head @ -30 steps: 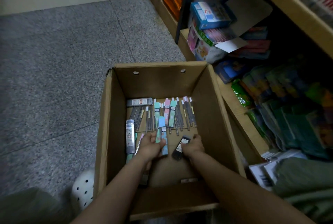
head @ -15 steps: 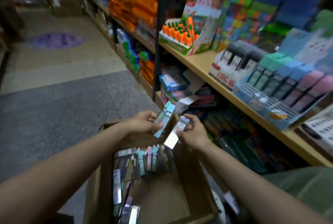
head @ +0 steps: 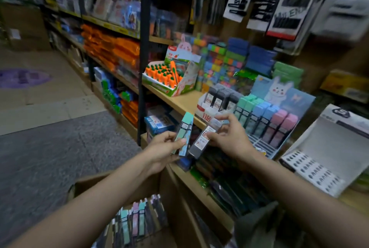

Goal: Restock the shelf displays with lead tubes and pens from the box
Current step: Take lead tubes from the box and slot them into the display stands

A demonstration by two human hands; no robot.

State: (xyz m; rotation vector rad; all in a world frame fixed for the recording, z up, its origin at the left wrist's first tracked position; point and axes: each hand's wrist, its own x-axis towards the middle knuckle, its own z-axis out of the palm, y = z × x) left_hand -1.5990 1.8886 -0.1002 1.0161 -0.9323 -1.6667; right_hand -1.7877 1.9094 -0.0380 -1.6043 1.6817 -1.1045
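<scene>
My left hand grips two pastel lead tubes, one mint and one blue, held upright in front of the shelf edge. My right hand pinches a dark lead tube with a white and red label, tilted, just left of the displays. On the wooden shelf stand a white and red display of dark tubes and a blue rabbit display with mint, blue and pink tubes. The cardboard box sits below, with several more tubes in it.
A carrot pen display stands further left on the same shelf. A grey and white display tray sits to the right. Packs hang on hooks above. A black shelf post rises left of my hands. The grey aisle floor lies to the left.
Both hands lifted out of the box with their tubes and rose toward the shelf displays. My view swung up from the box to the shelves.
</scene>
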